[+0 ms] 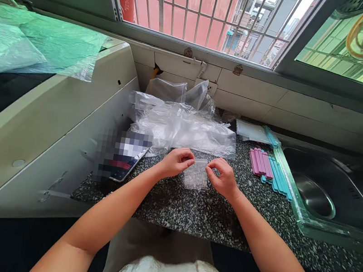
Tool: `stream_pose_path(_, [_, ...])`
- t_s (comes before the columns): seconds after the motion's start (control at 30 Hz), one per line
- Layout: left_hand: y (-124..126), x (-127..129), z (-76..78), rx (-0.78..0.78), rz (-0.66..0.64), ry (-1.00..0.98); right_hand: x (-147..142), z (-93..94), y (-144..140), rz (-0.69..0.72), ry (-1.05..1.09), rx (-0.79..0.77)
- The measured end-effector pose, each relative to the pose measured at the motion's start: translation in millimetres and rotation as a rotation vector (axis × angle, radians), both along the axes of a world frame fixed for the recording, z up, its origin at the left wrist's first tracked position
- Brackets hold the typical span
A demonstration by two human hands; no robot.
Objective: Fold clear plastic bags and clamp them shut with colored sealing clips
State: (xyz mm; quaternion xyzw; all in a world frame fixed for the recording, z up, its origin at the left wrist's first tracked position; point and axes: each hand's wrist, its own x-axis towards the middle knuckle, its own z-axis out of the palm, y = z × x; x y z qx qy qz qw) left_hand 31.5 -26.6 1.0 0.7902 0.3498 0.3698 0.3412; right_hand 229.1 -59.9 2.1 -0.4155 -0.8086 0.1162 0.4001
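Between my hands, just above the speckled counter point(186, 210), is a small clear plastic bag point(195, 178). My left hand point(177, 162) pinches its top left corner between thumb and fingertips. At the top right corner, my right hand point(223, 177) has the same kind of pinch. The bag's upper edge runs straight from one hand to the other, and its lower part looks wrinkled. Whether anything is inside it, I cannot tell. Behind my hands lies a loose pile of larger clear plastic bags point(182, 129).
Flat pink sticks point(261, 162) and blue sticks point(278, 176) lie at the right, beside a metal sink point(316, 196). A phone point(128, 164), partly blurred out, rests at the left near a white appliance point(64, 136). Flat clear packets point(253, 131) sit behind the sticks.
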Motion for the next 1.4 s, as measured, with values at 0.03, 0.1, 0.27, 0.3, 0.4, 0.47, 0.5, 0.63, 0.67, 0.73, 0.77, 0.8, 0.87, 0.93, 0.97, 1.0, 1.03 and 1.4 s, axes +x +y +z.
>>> stream_pose_path(0.03, [0.0, -0.1, 0.1, -0.001, -0.002, 0.002, 0.2, 0.0, 0.1, 0.001, 0.001, -0.004])
stream_pose_path(0.1, [-0.2, 0.2, -0.2, -0.005, -0.014, 0.007, 0.6, -0.1, 0.2, 0.003, 0.002, -0.01])
stream_pose_path(0.27, [-1.6, 2.5, -2.2, -0.014, -0.098, 0.029, 0.4, -1.1, 0.5, -0.001, 0.003, -0.006])
stream_pose_path(0.3, [-1.8, 2.9, -2.5, -0.015, -0.106, 0.028, 0.2, -1.4, 0.6, 0.002, 0.002, -0.006])
stream_pose_path(0.4, [-2.0, 3.4, -3.3, -0.017, -0.105, 0.02, -0.3, -1.8, 0.8, 0.013, -0.002, -0.005])
stream_pose_path(0.47, [-1.7, 3.4, -3.6, -0.022, -0.097, 0.012, -0.6, -1.8, 0.9, 0.018, -0.002, -0.005])
stream_pose_path(0.5, [-1.6, 3.4, -3.8, -0.025, -0.092, 0.008, -0.8, -1.7, 1.0, 0.02, -0.001, -0.006])
stream_pose_path(0.63, [-1.3, 3.5, -3.7, -0.052, -0.07, -0.014, -1.2, -1.6, 0.9, 0.015, 0.014, -0.016])
stream_pose_path(0.67, [-1.4, 3.3, -3.3, -0.061, -0.062, -0.023, -1.1, -1.5, 0.9, 0.011, 0.024, -0.018])
stream_pose_path(0.73, [-1.5, 2.8, -2.4, -0.083, -0.043, -0.048, -0.5, -1.0, 1.0, -0.007, 0.056, -0.024])
stream_pose_path(0.77, [-1.5, 2.6, -2.1, -0.097, -0.033, -0.063, 0.0, -0.5, 1.0, -0.025, 0.077, -0.031])
stream_pose_path(0.8, [-1.4, 2.3, -1.8, -0.115, -0.024, -0.078, 0.6, 0.0, 1.1, -0.046, 0.102, -0.037])
stream_pose_path(0.87, [-0.9, 2.2, -2.1, -0.15, -0.008, -0.105, 1.9, 1.0, 1.4, -0.09, 0.15, -0.048])
stream_pose_path(0.93, [-0.1, 2.6, -3.3, -0.166, 0.006, -0.126, 2.7, 1.5, 1.6, -0.114, 0.184, -0.053])
stream_pose_path(0.97, [0.3, 2.8, -4.1, -0.166, 0.012, -0.133, 2.9, 1.4, 1.5, -0.119, 0.192, -0.054])
stream_pose_path(1.0, [0.7, 3.0, -4.7, -0.163, 0.018, -0.139, 2.8, 1.1, 1.4, -0.121, 0.194, -0.057])
stream_pose_path(1.03, [1.0, 3.2, -5.2, -0.16, 0.023, -0.142, 2.6, 0.7, 1.3, -0.123, 0.193, -0.06])
stream_pose_path(1.4, [3.4, 0.7, -5.9, -0.177, 0.011, -0.16, 38.4, 11.7, 28.6, -0.469, 0.095, -0.109])
